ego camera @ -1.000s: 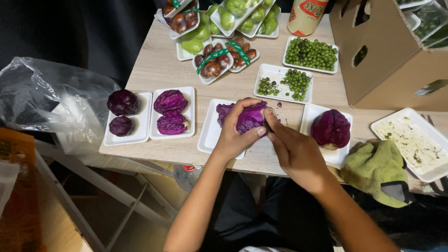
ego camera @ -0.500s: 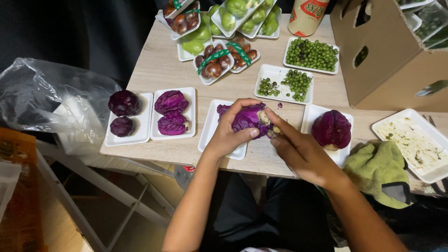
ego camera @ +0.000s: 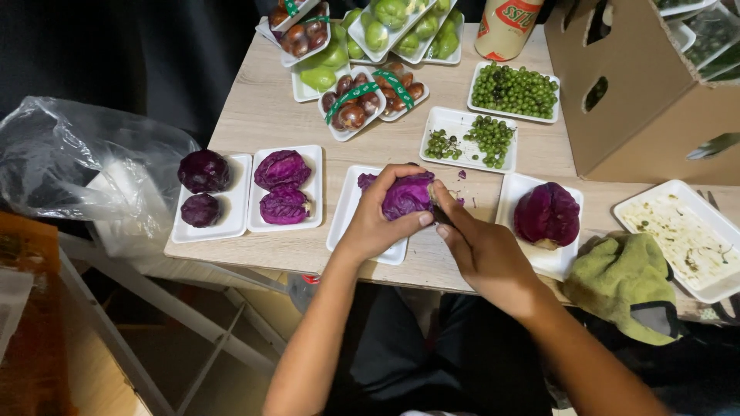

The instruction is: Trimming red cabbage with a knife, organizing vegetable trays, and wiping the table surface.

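Head view: the left hand (ego camera: 375, 223) cupped a small purple cabbage (ego camera: 407, 195) from its left side, fingers curled over the top and thumb underneath, holding it just above a white tray (ego camera: 344, 216). The right hand (ego camera: 482, 250) pressed against the cabbage's right side, fingers pinched on what looked like a small dark blade; I could not tell its shape. The cabbage looked dense and firm, fairly light for one hand, with smooth waxy outer leaves likely to slip or peel loose, so a cupping hold round the body seemed safer than gripping a leaf. Just right of the grip, a larger cabbage (ego camera: 546, 215) lay on its own tray. Left of it, two trays held more cabbages (ego camera: 282, 187). Beyond the grip were trays of peas (ego camera: 514, 90). Farther right sat a green cloth (ego camera: 624, 283) and a cardboard box (ego camera: 640, 85).
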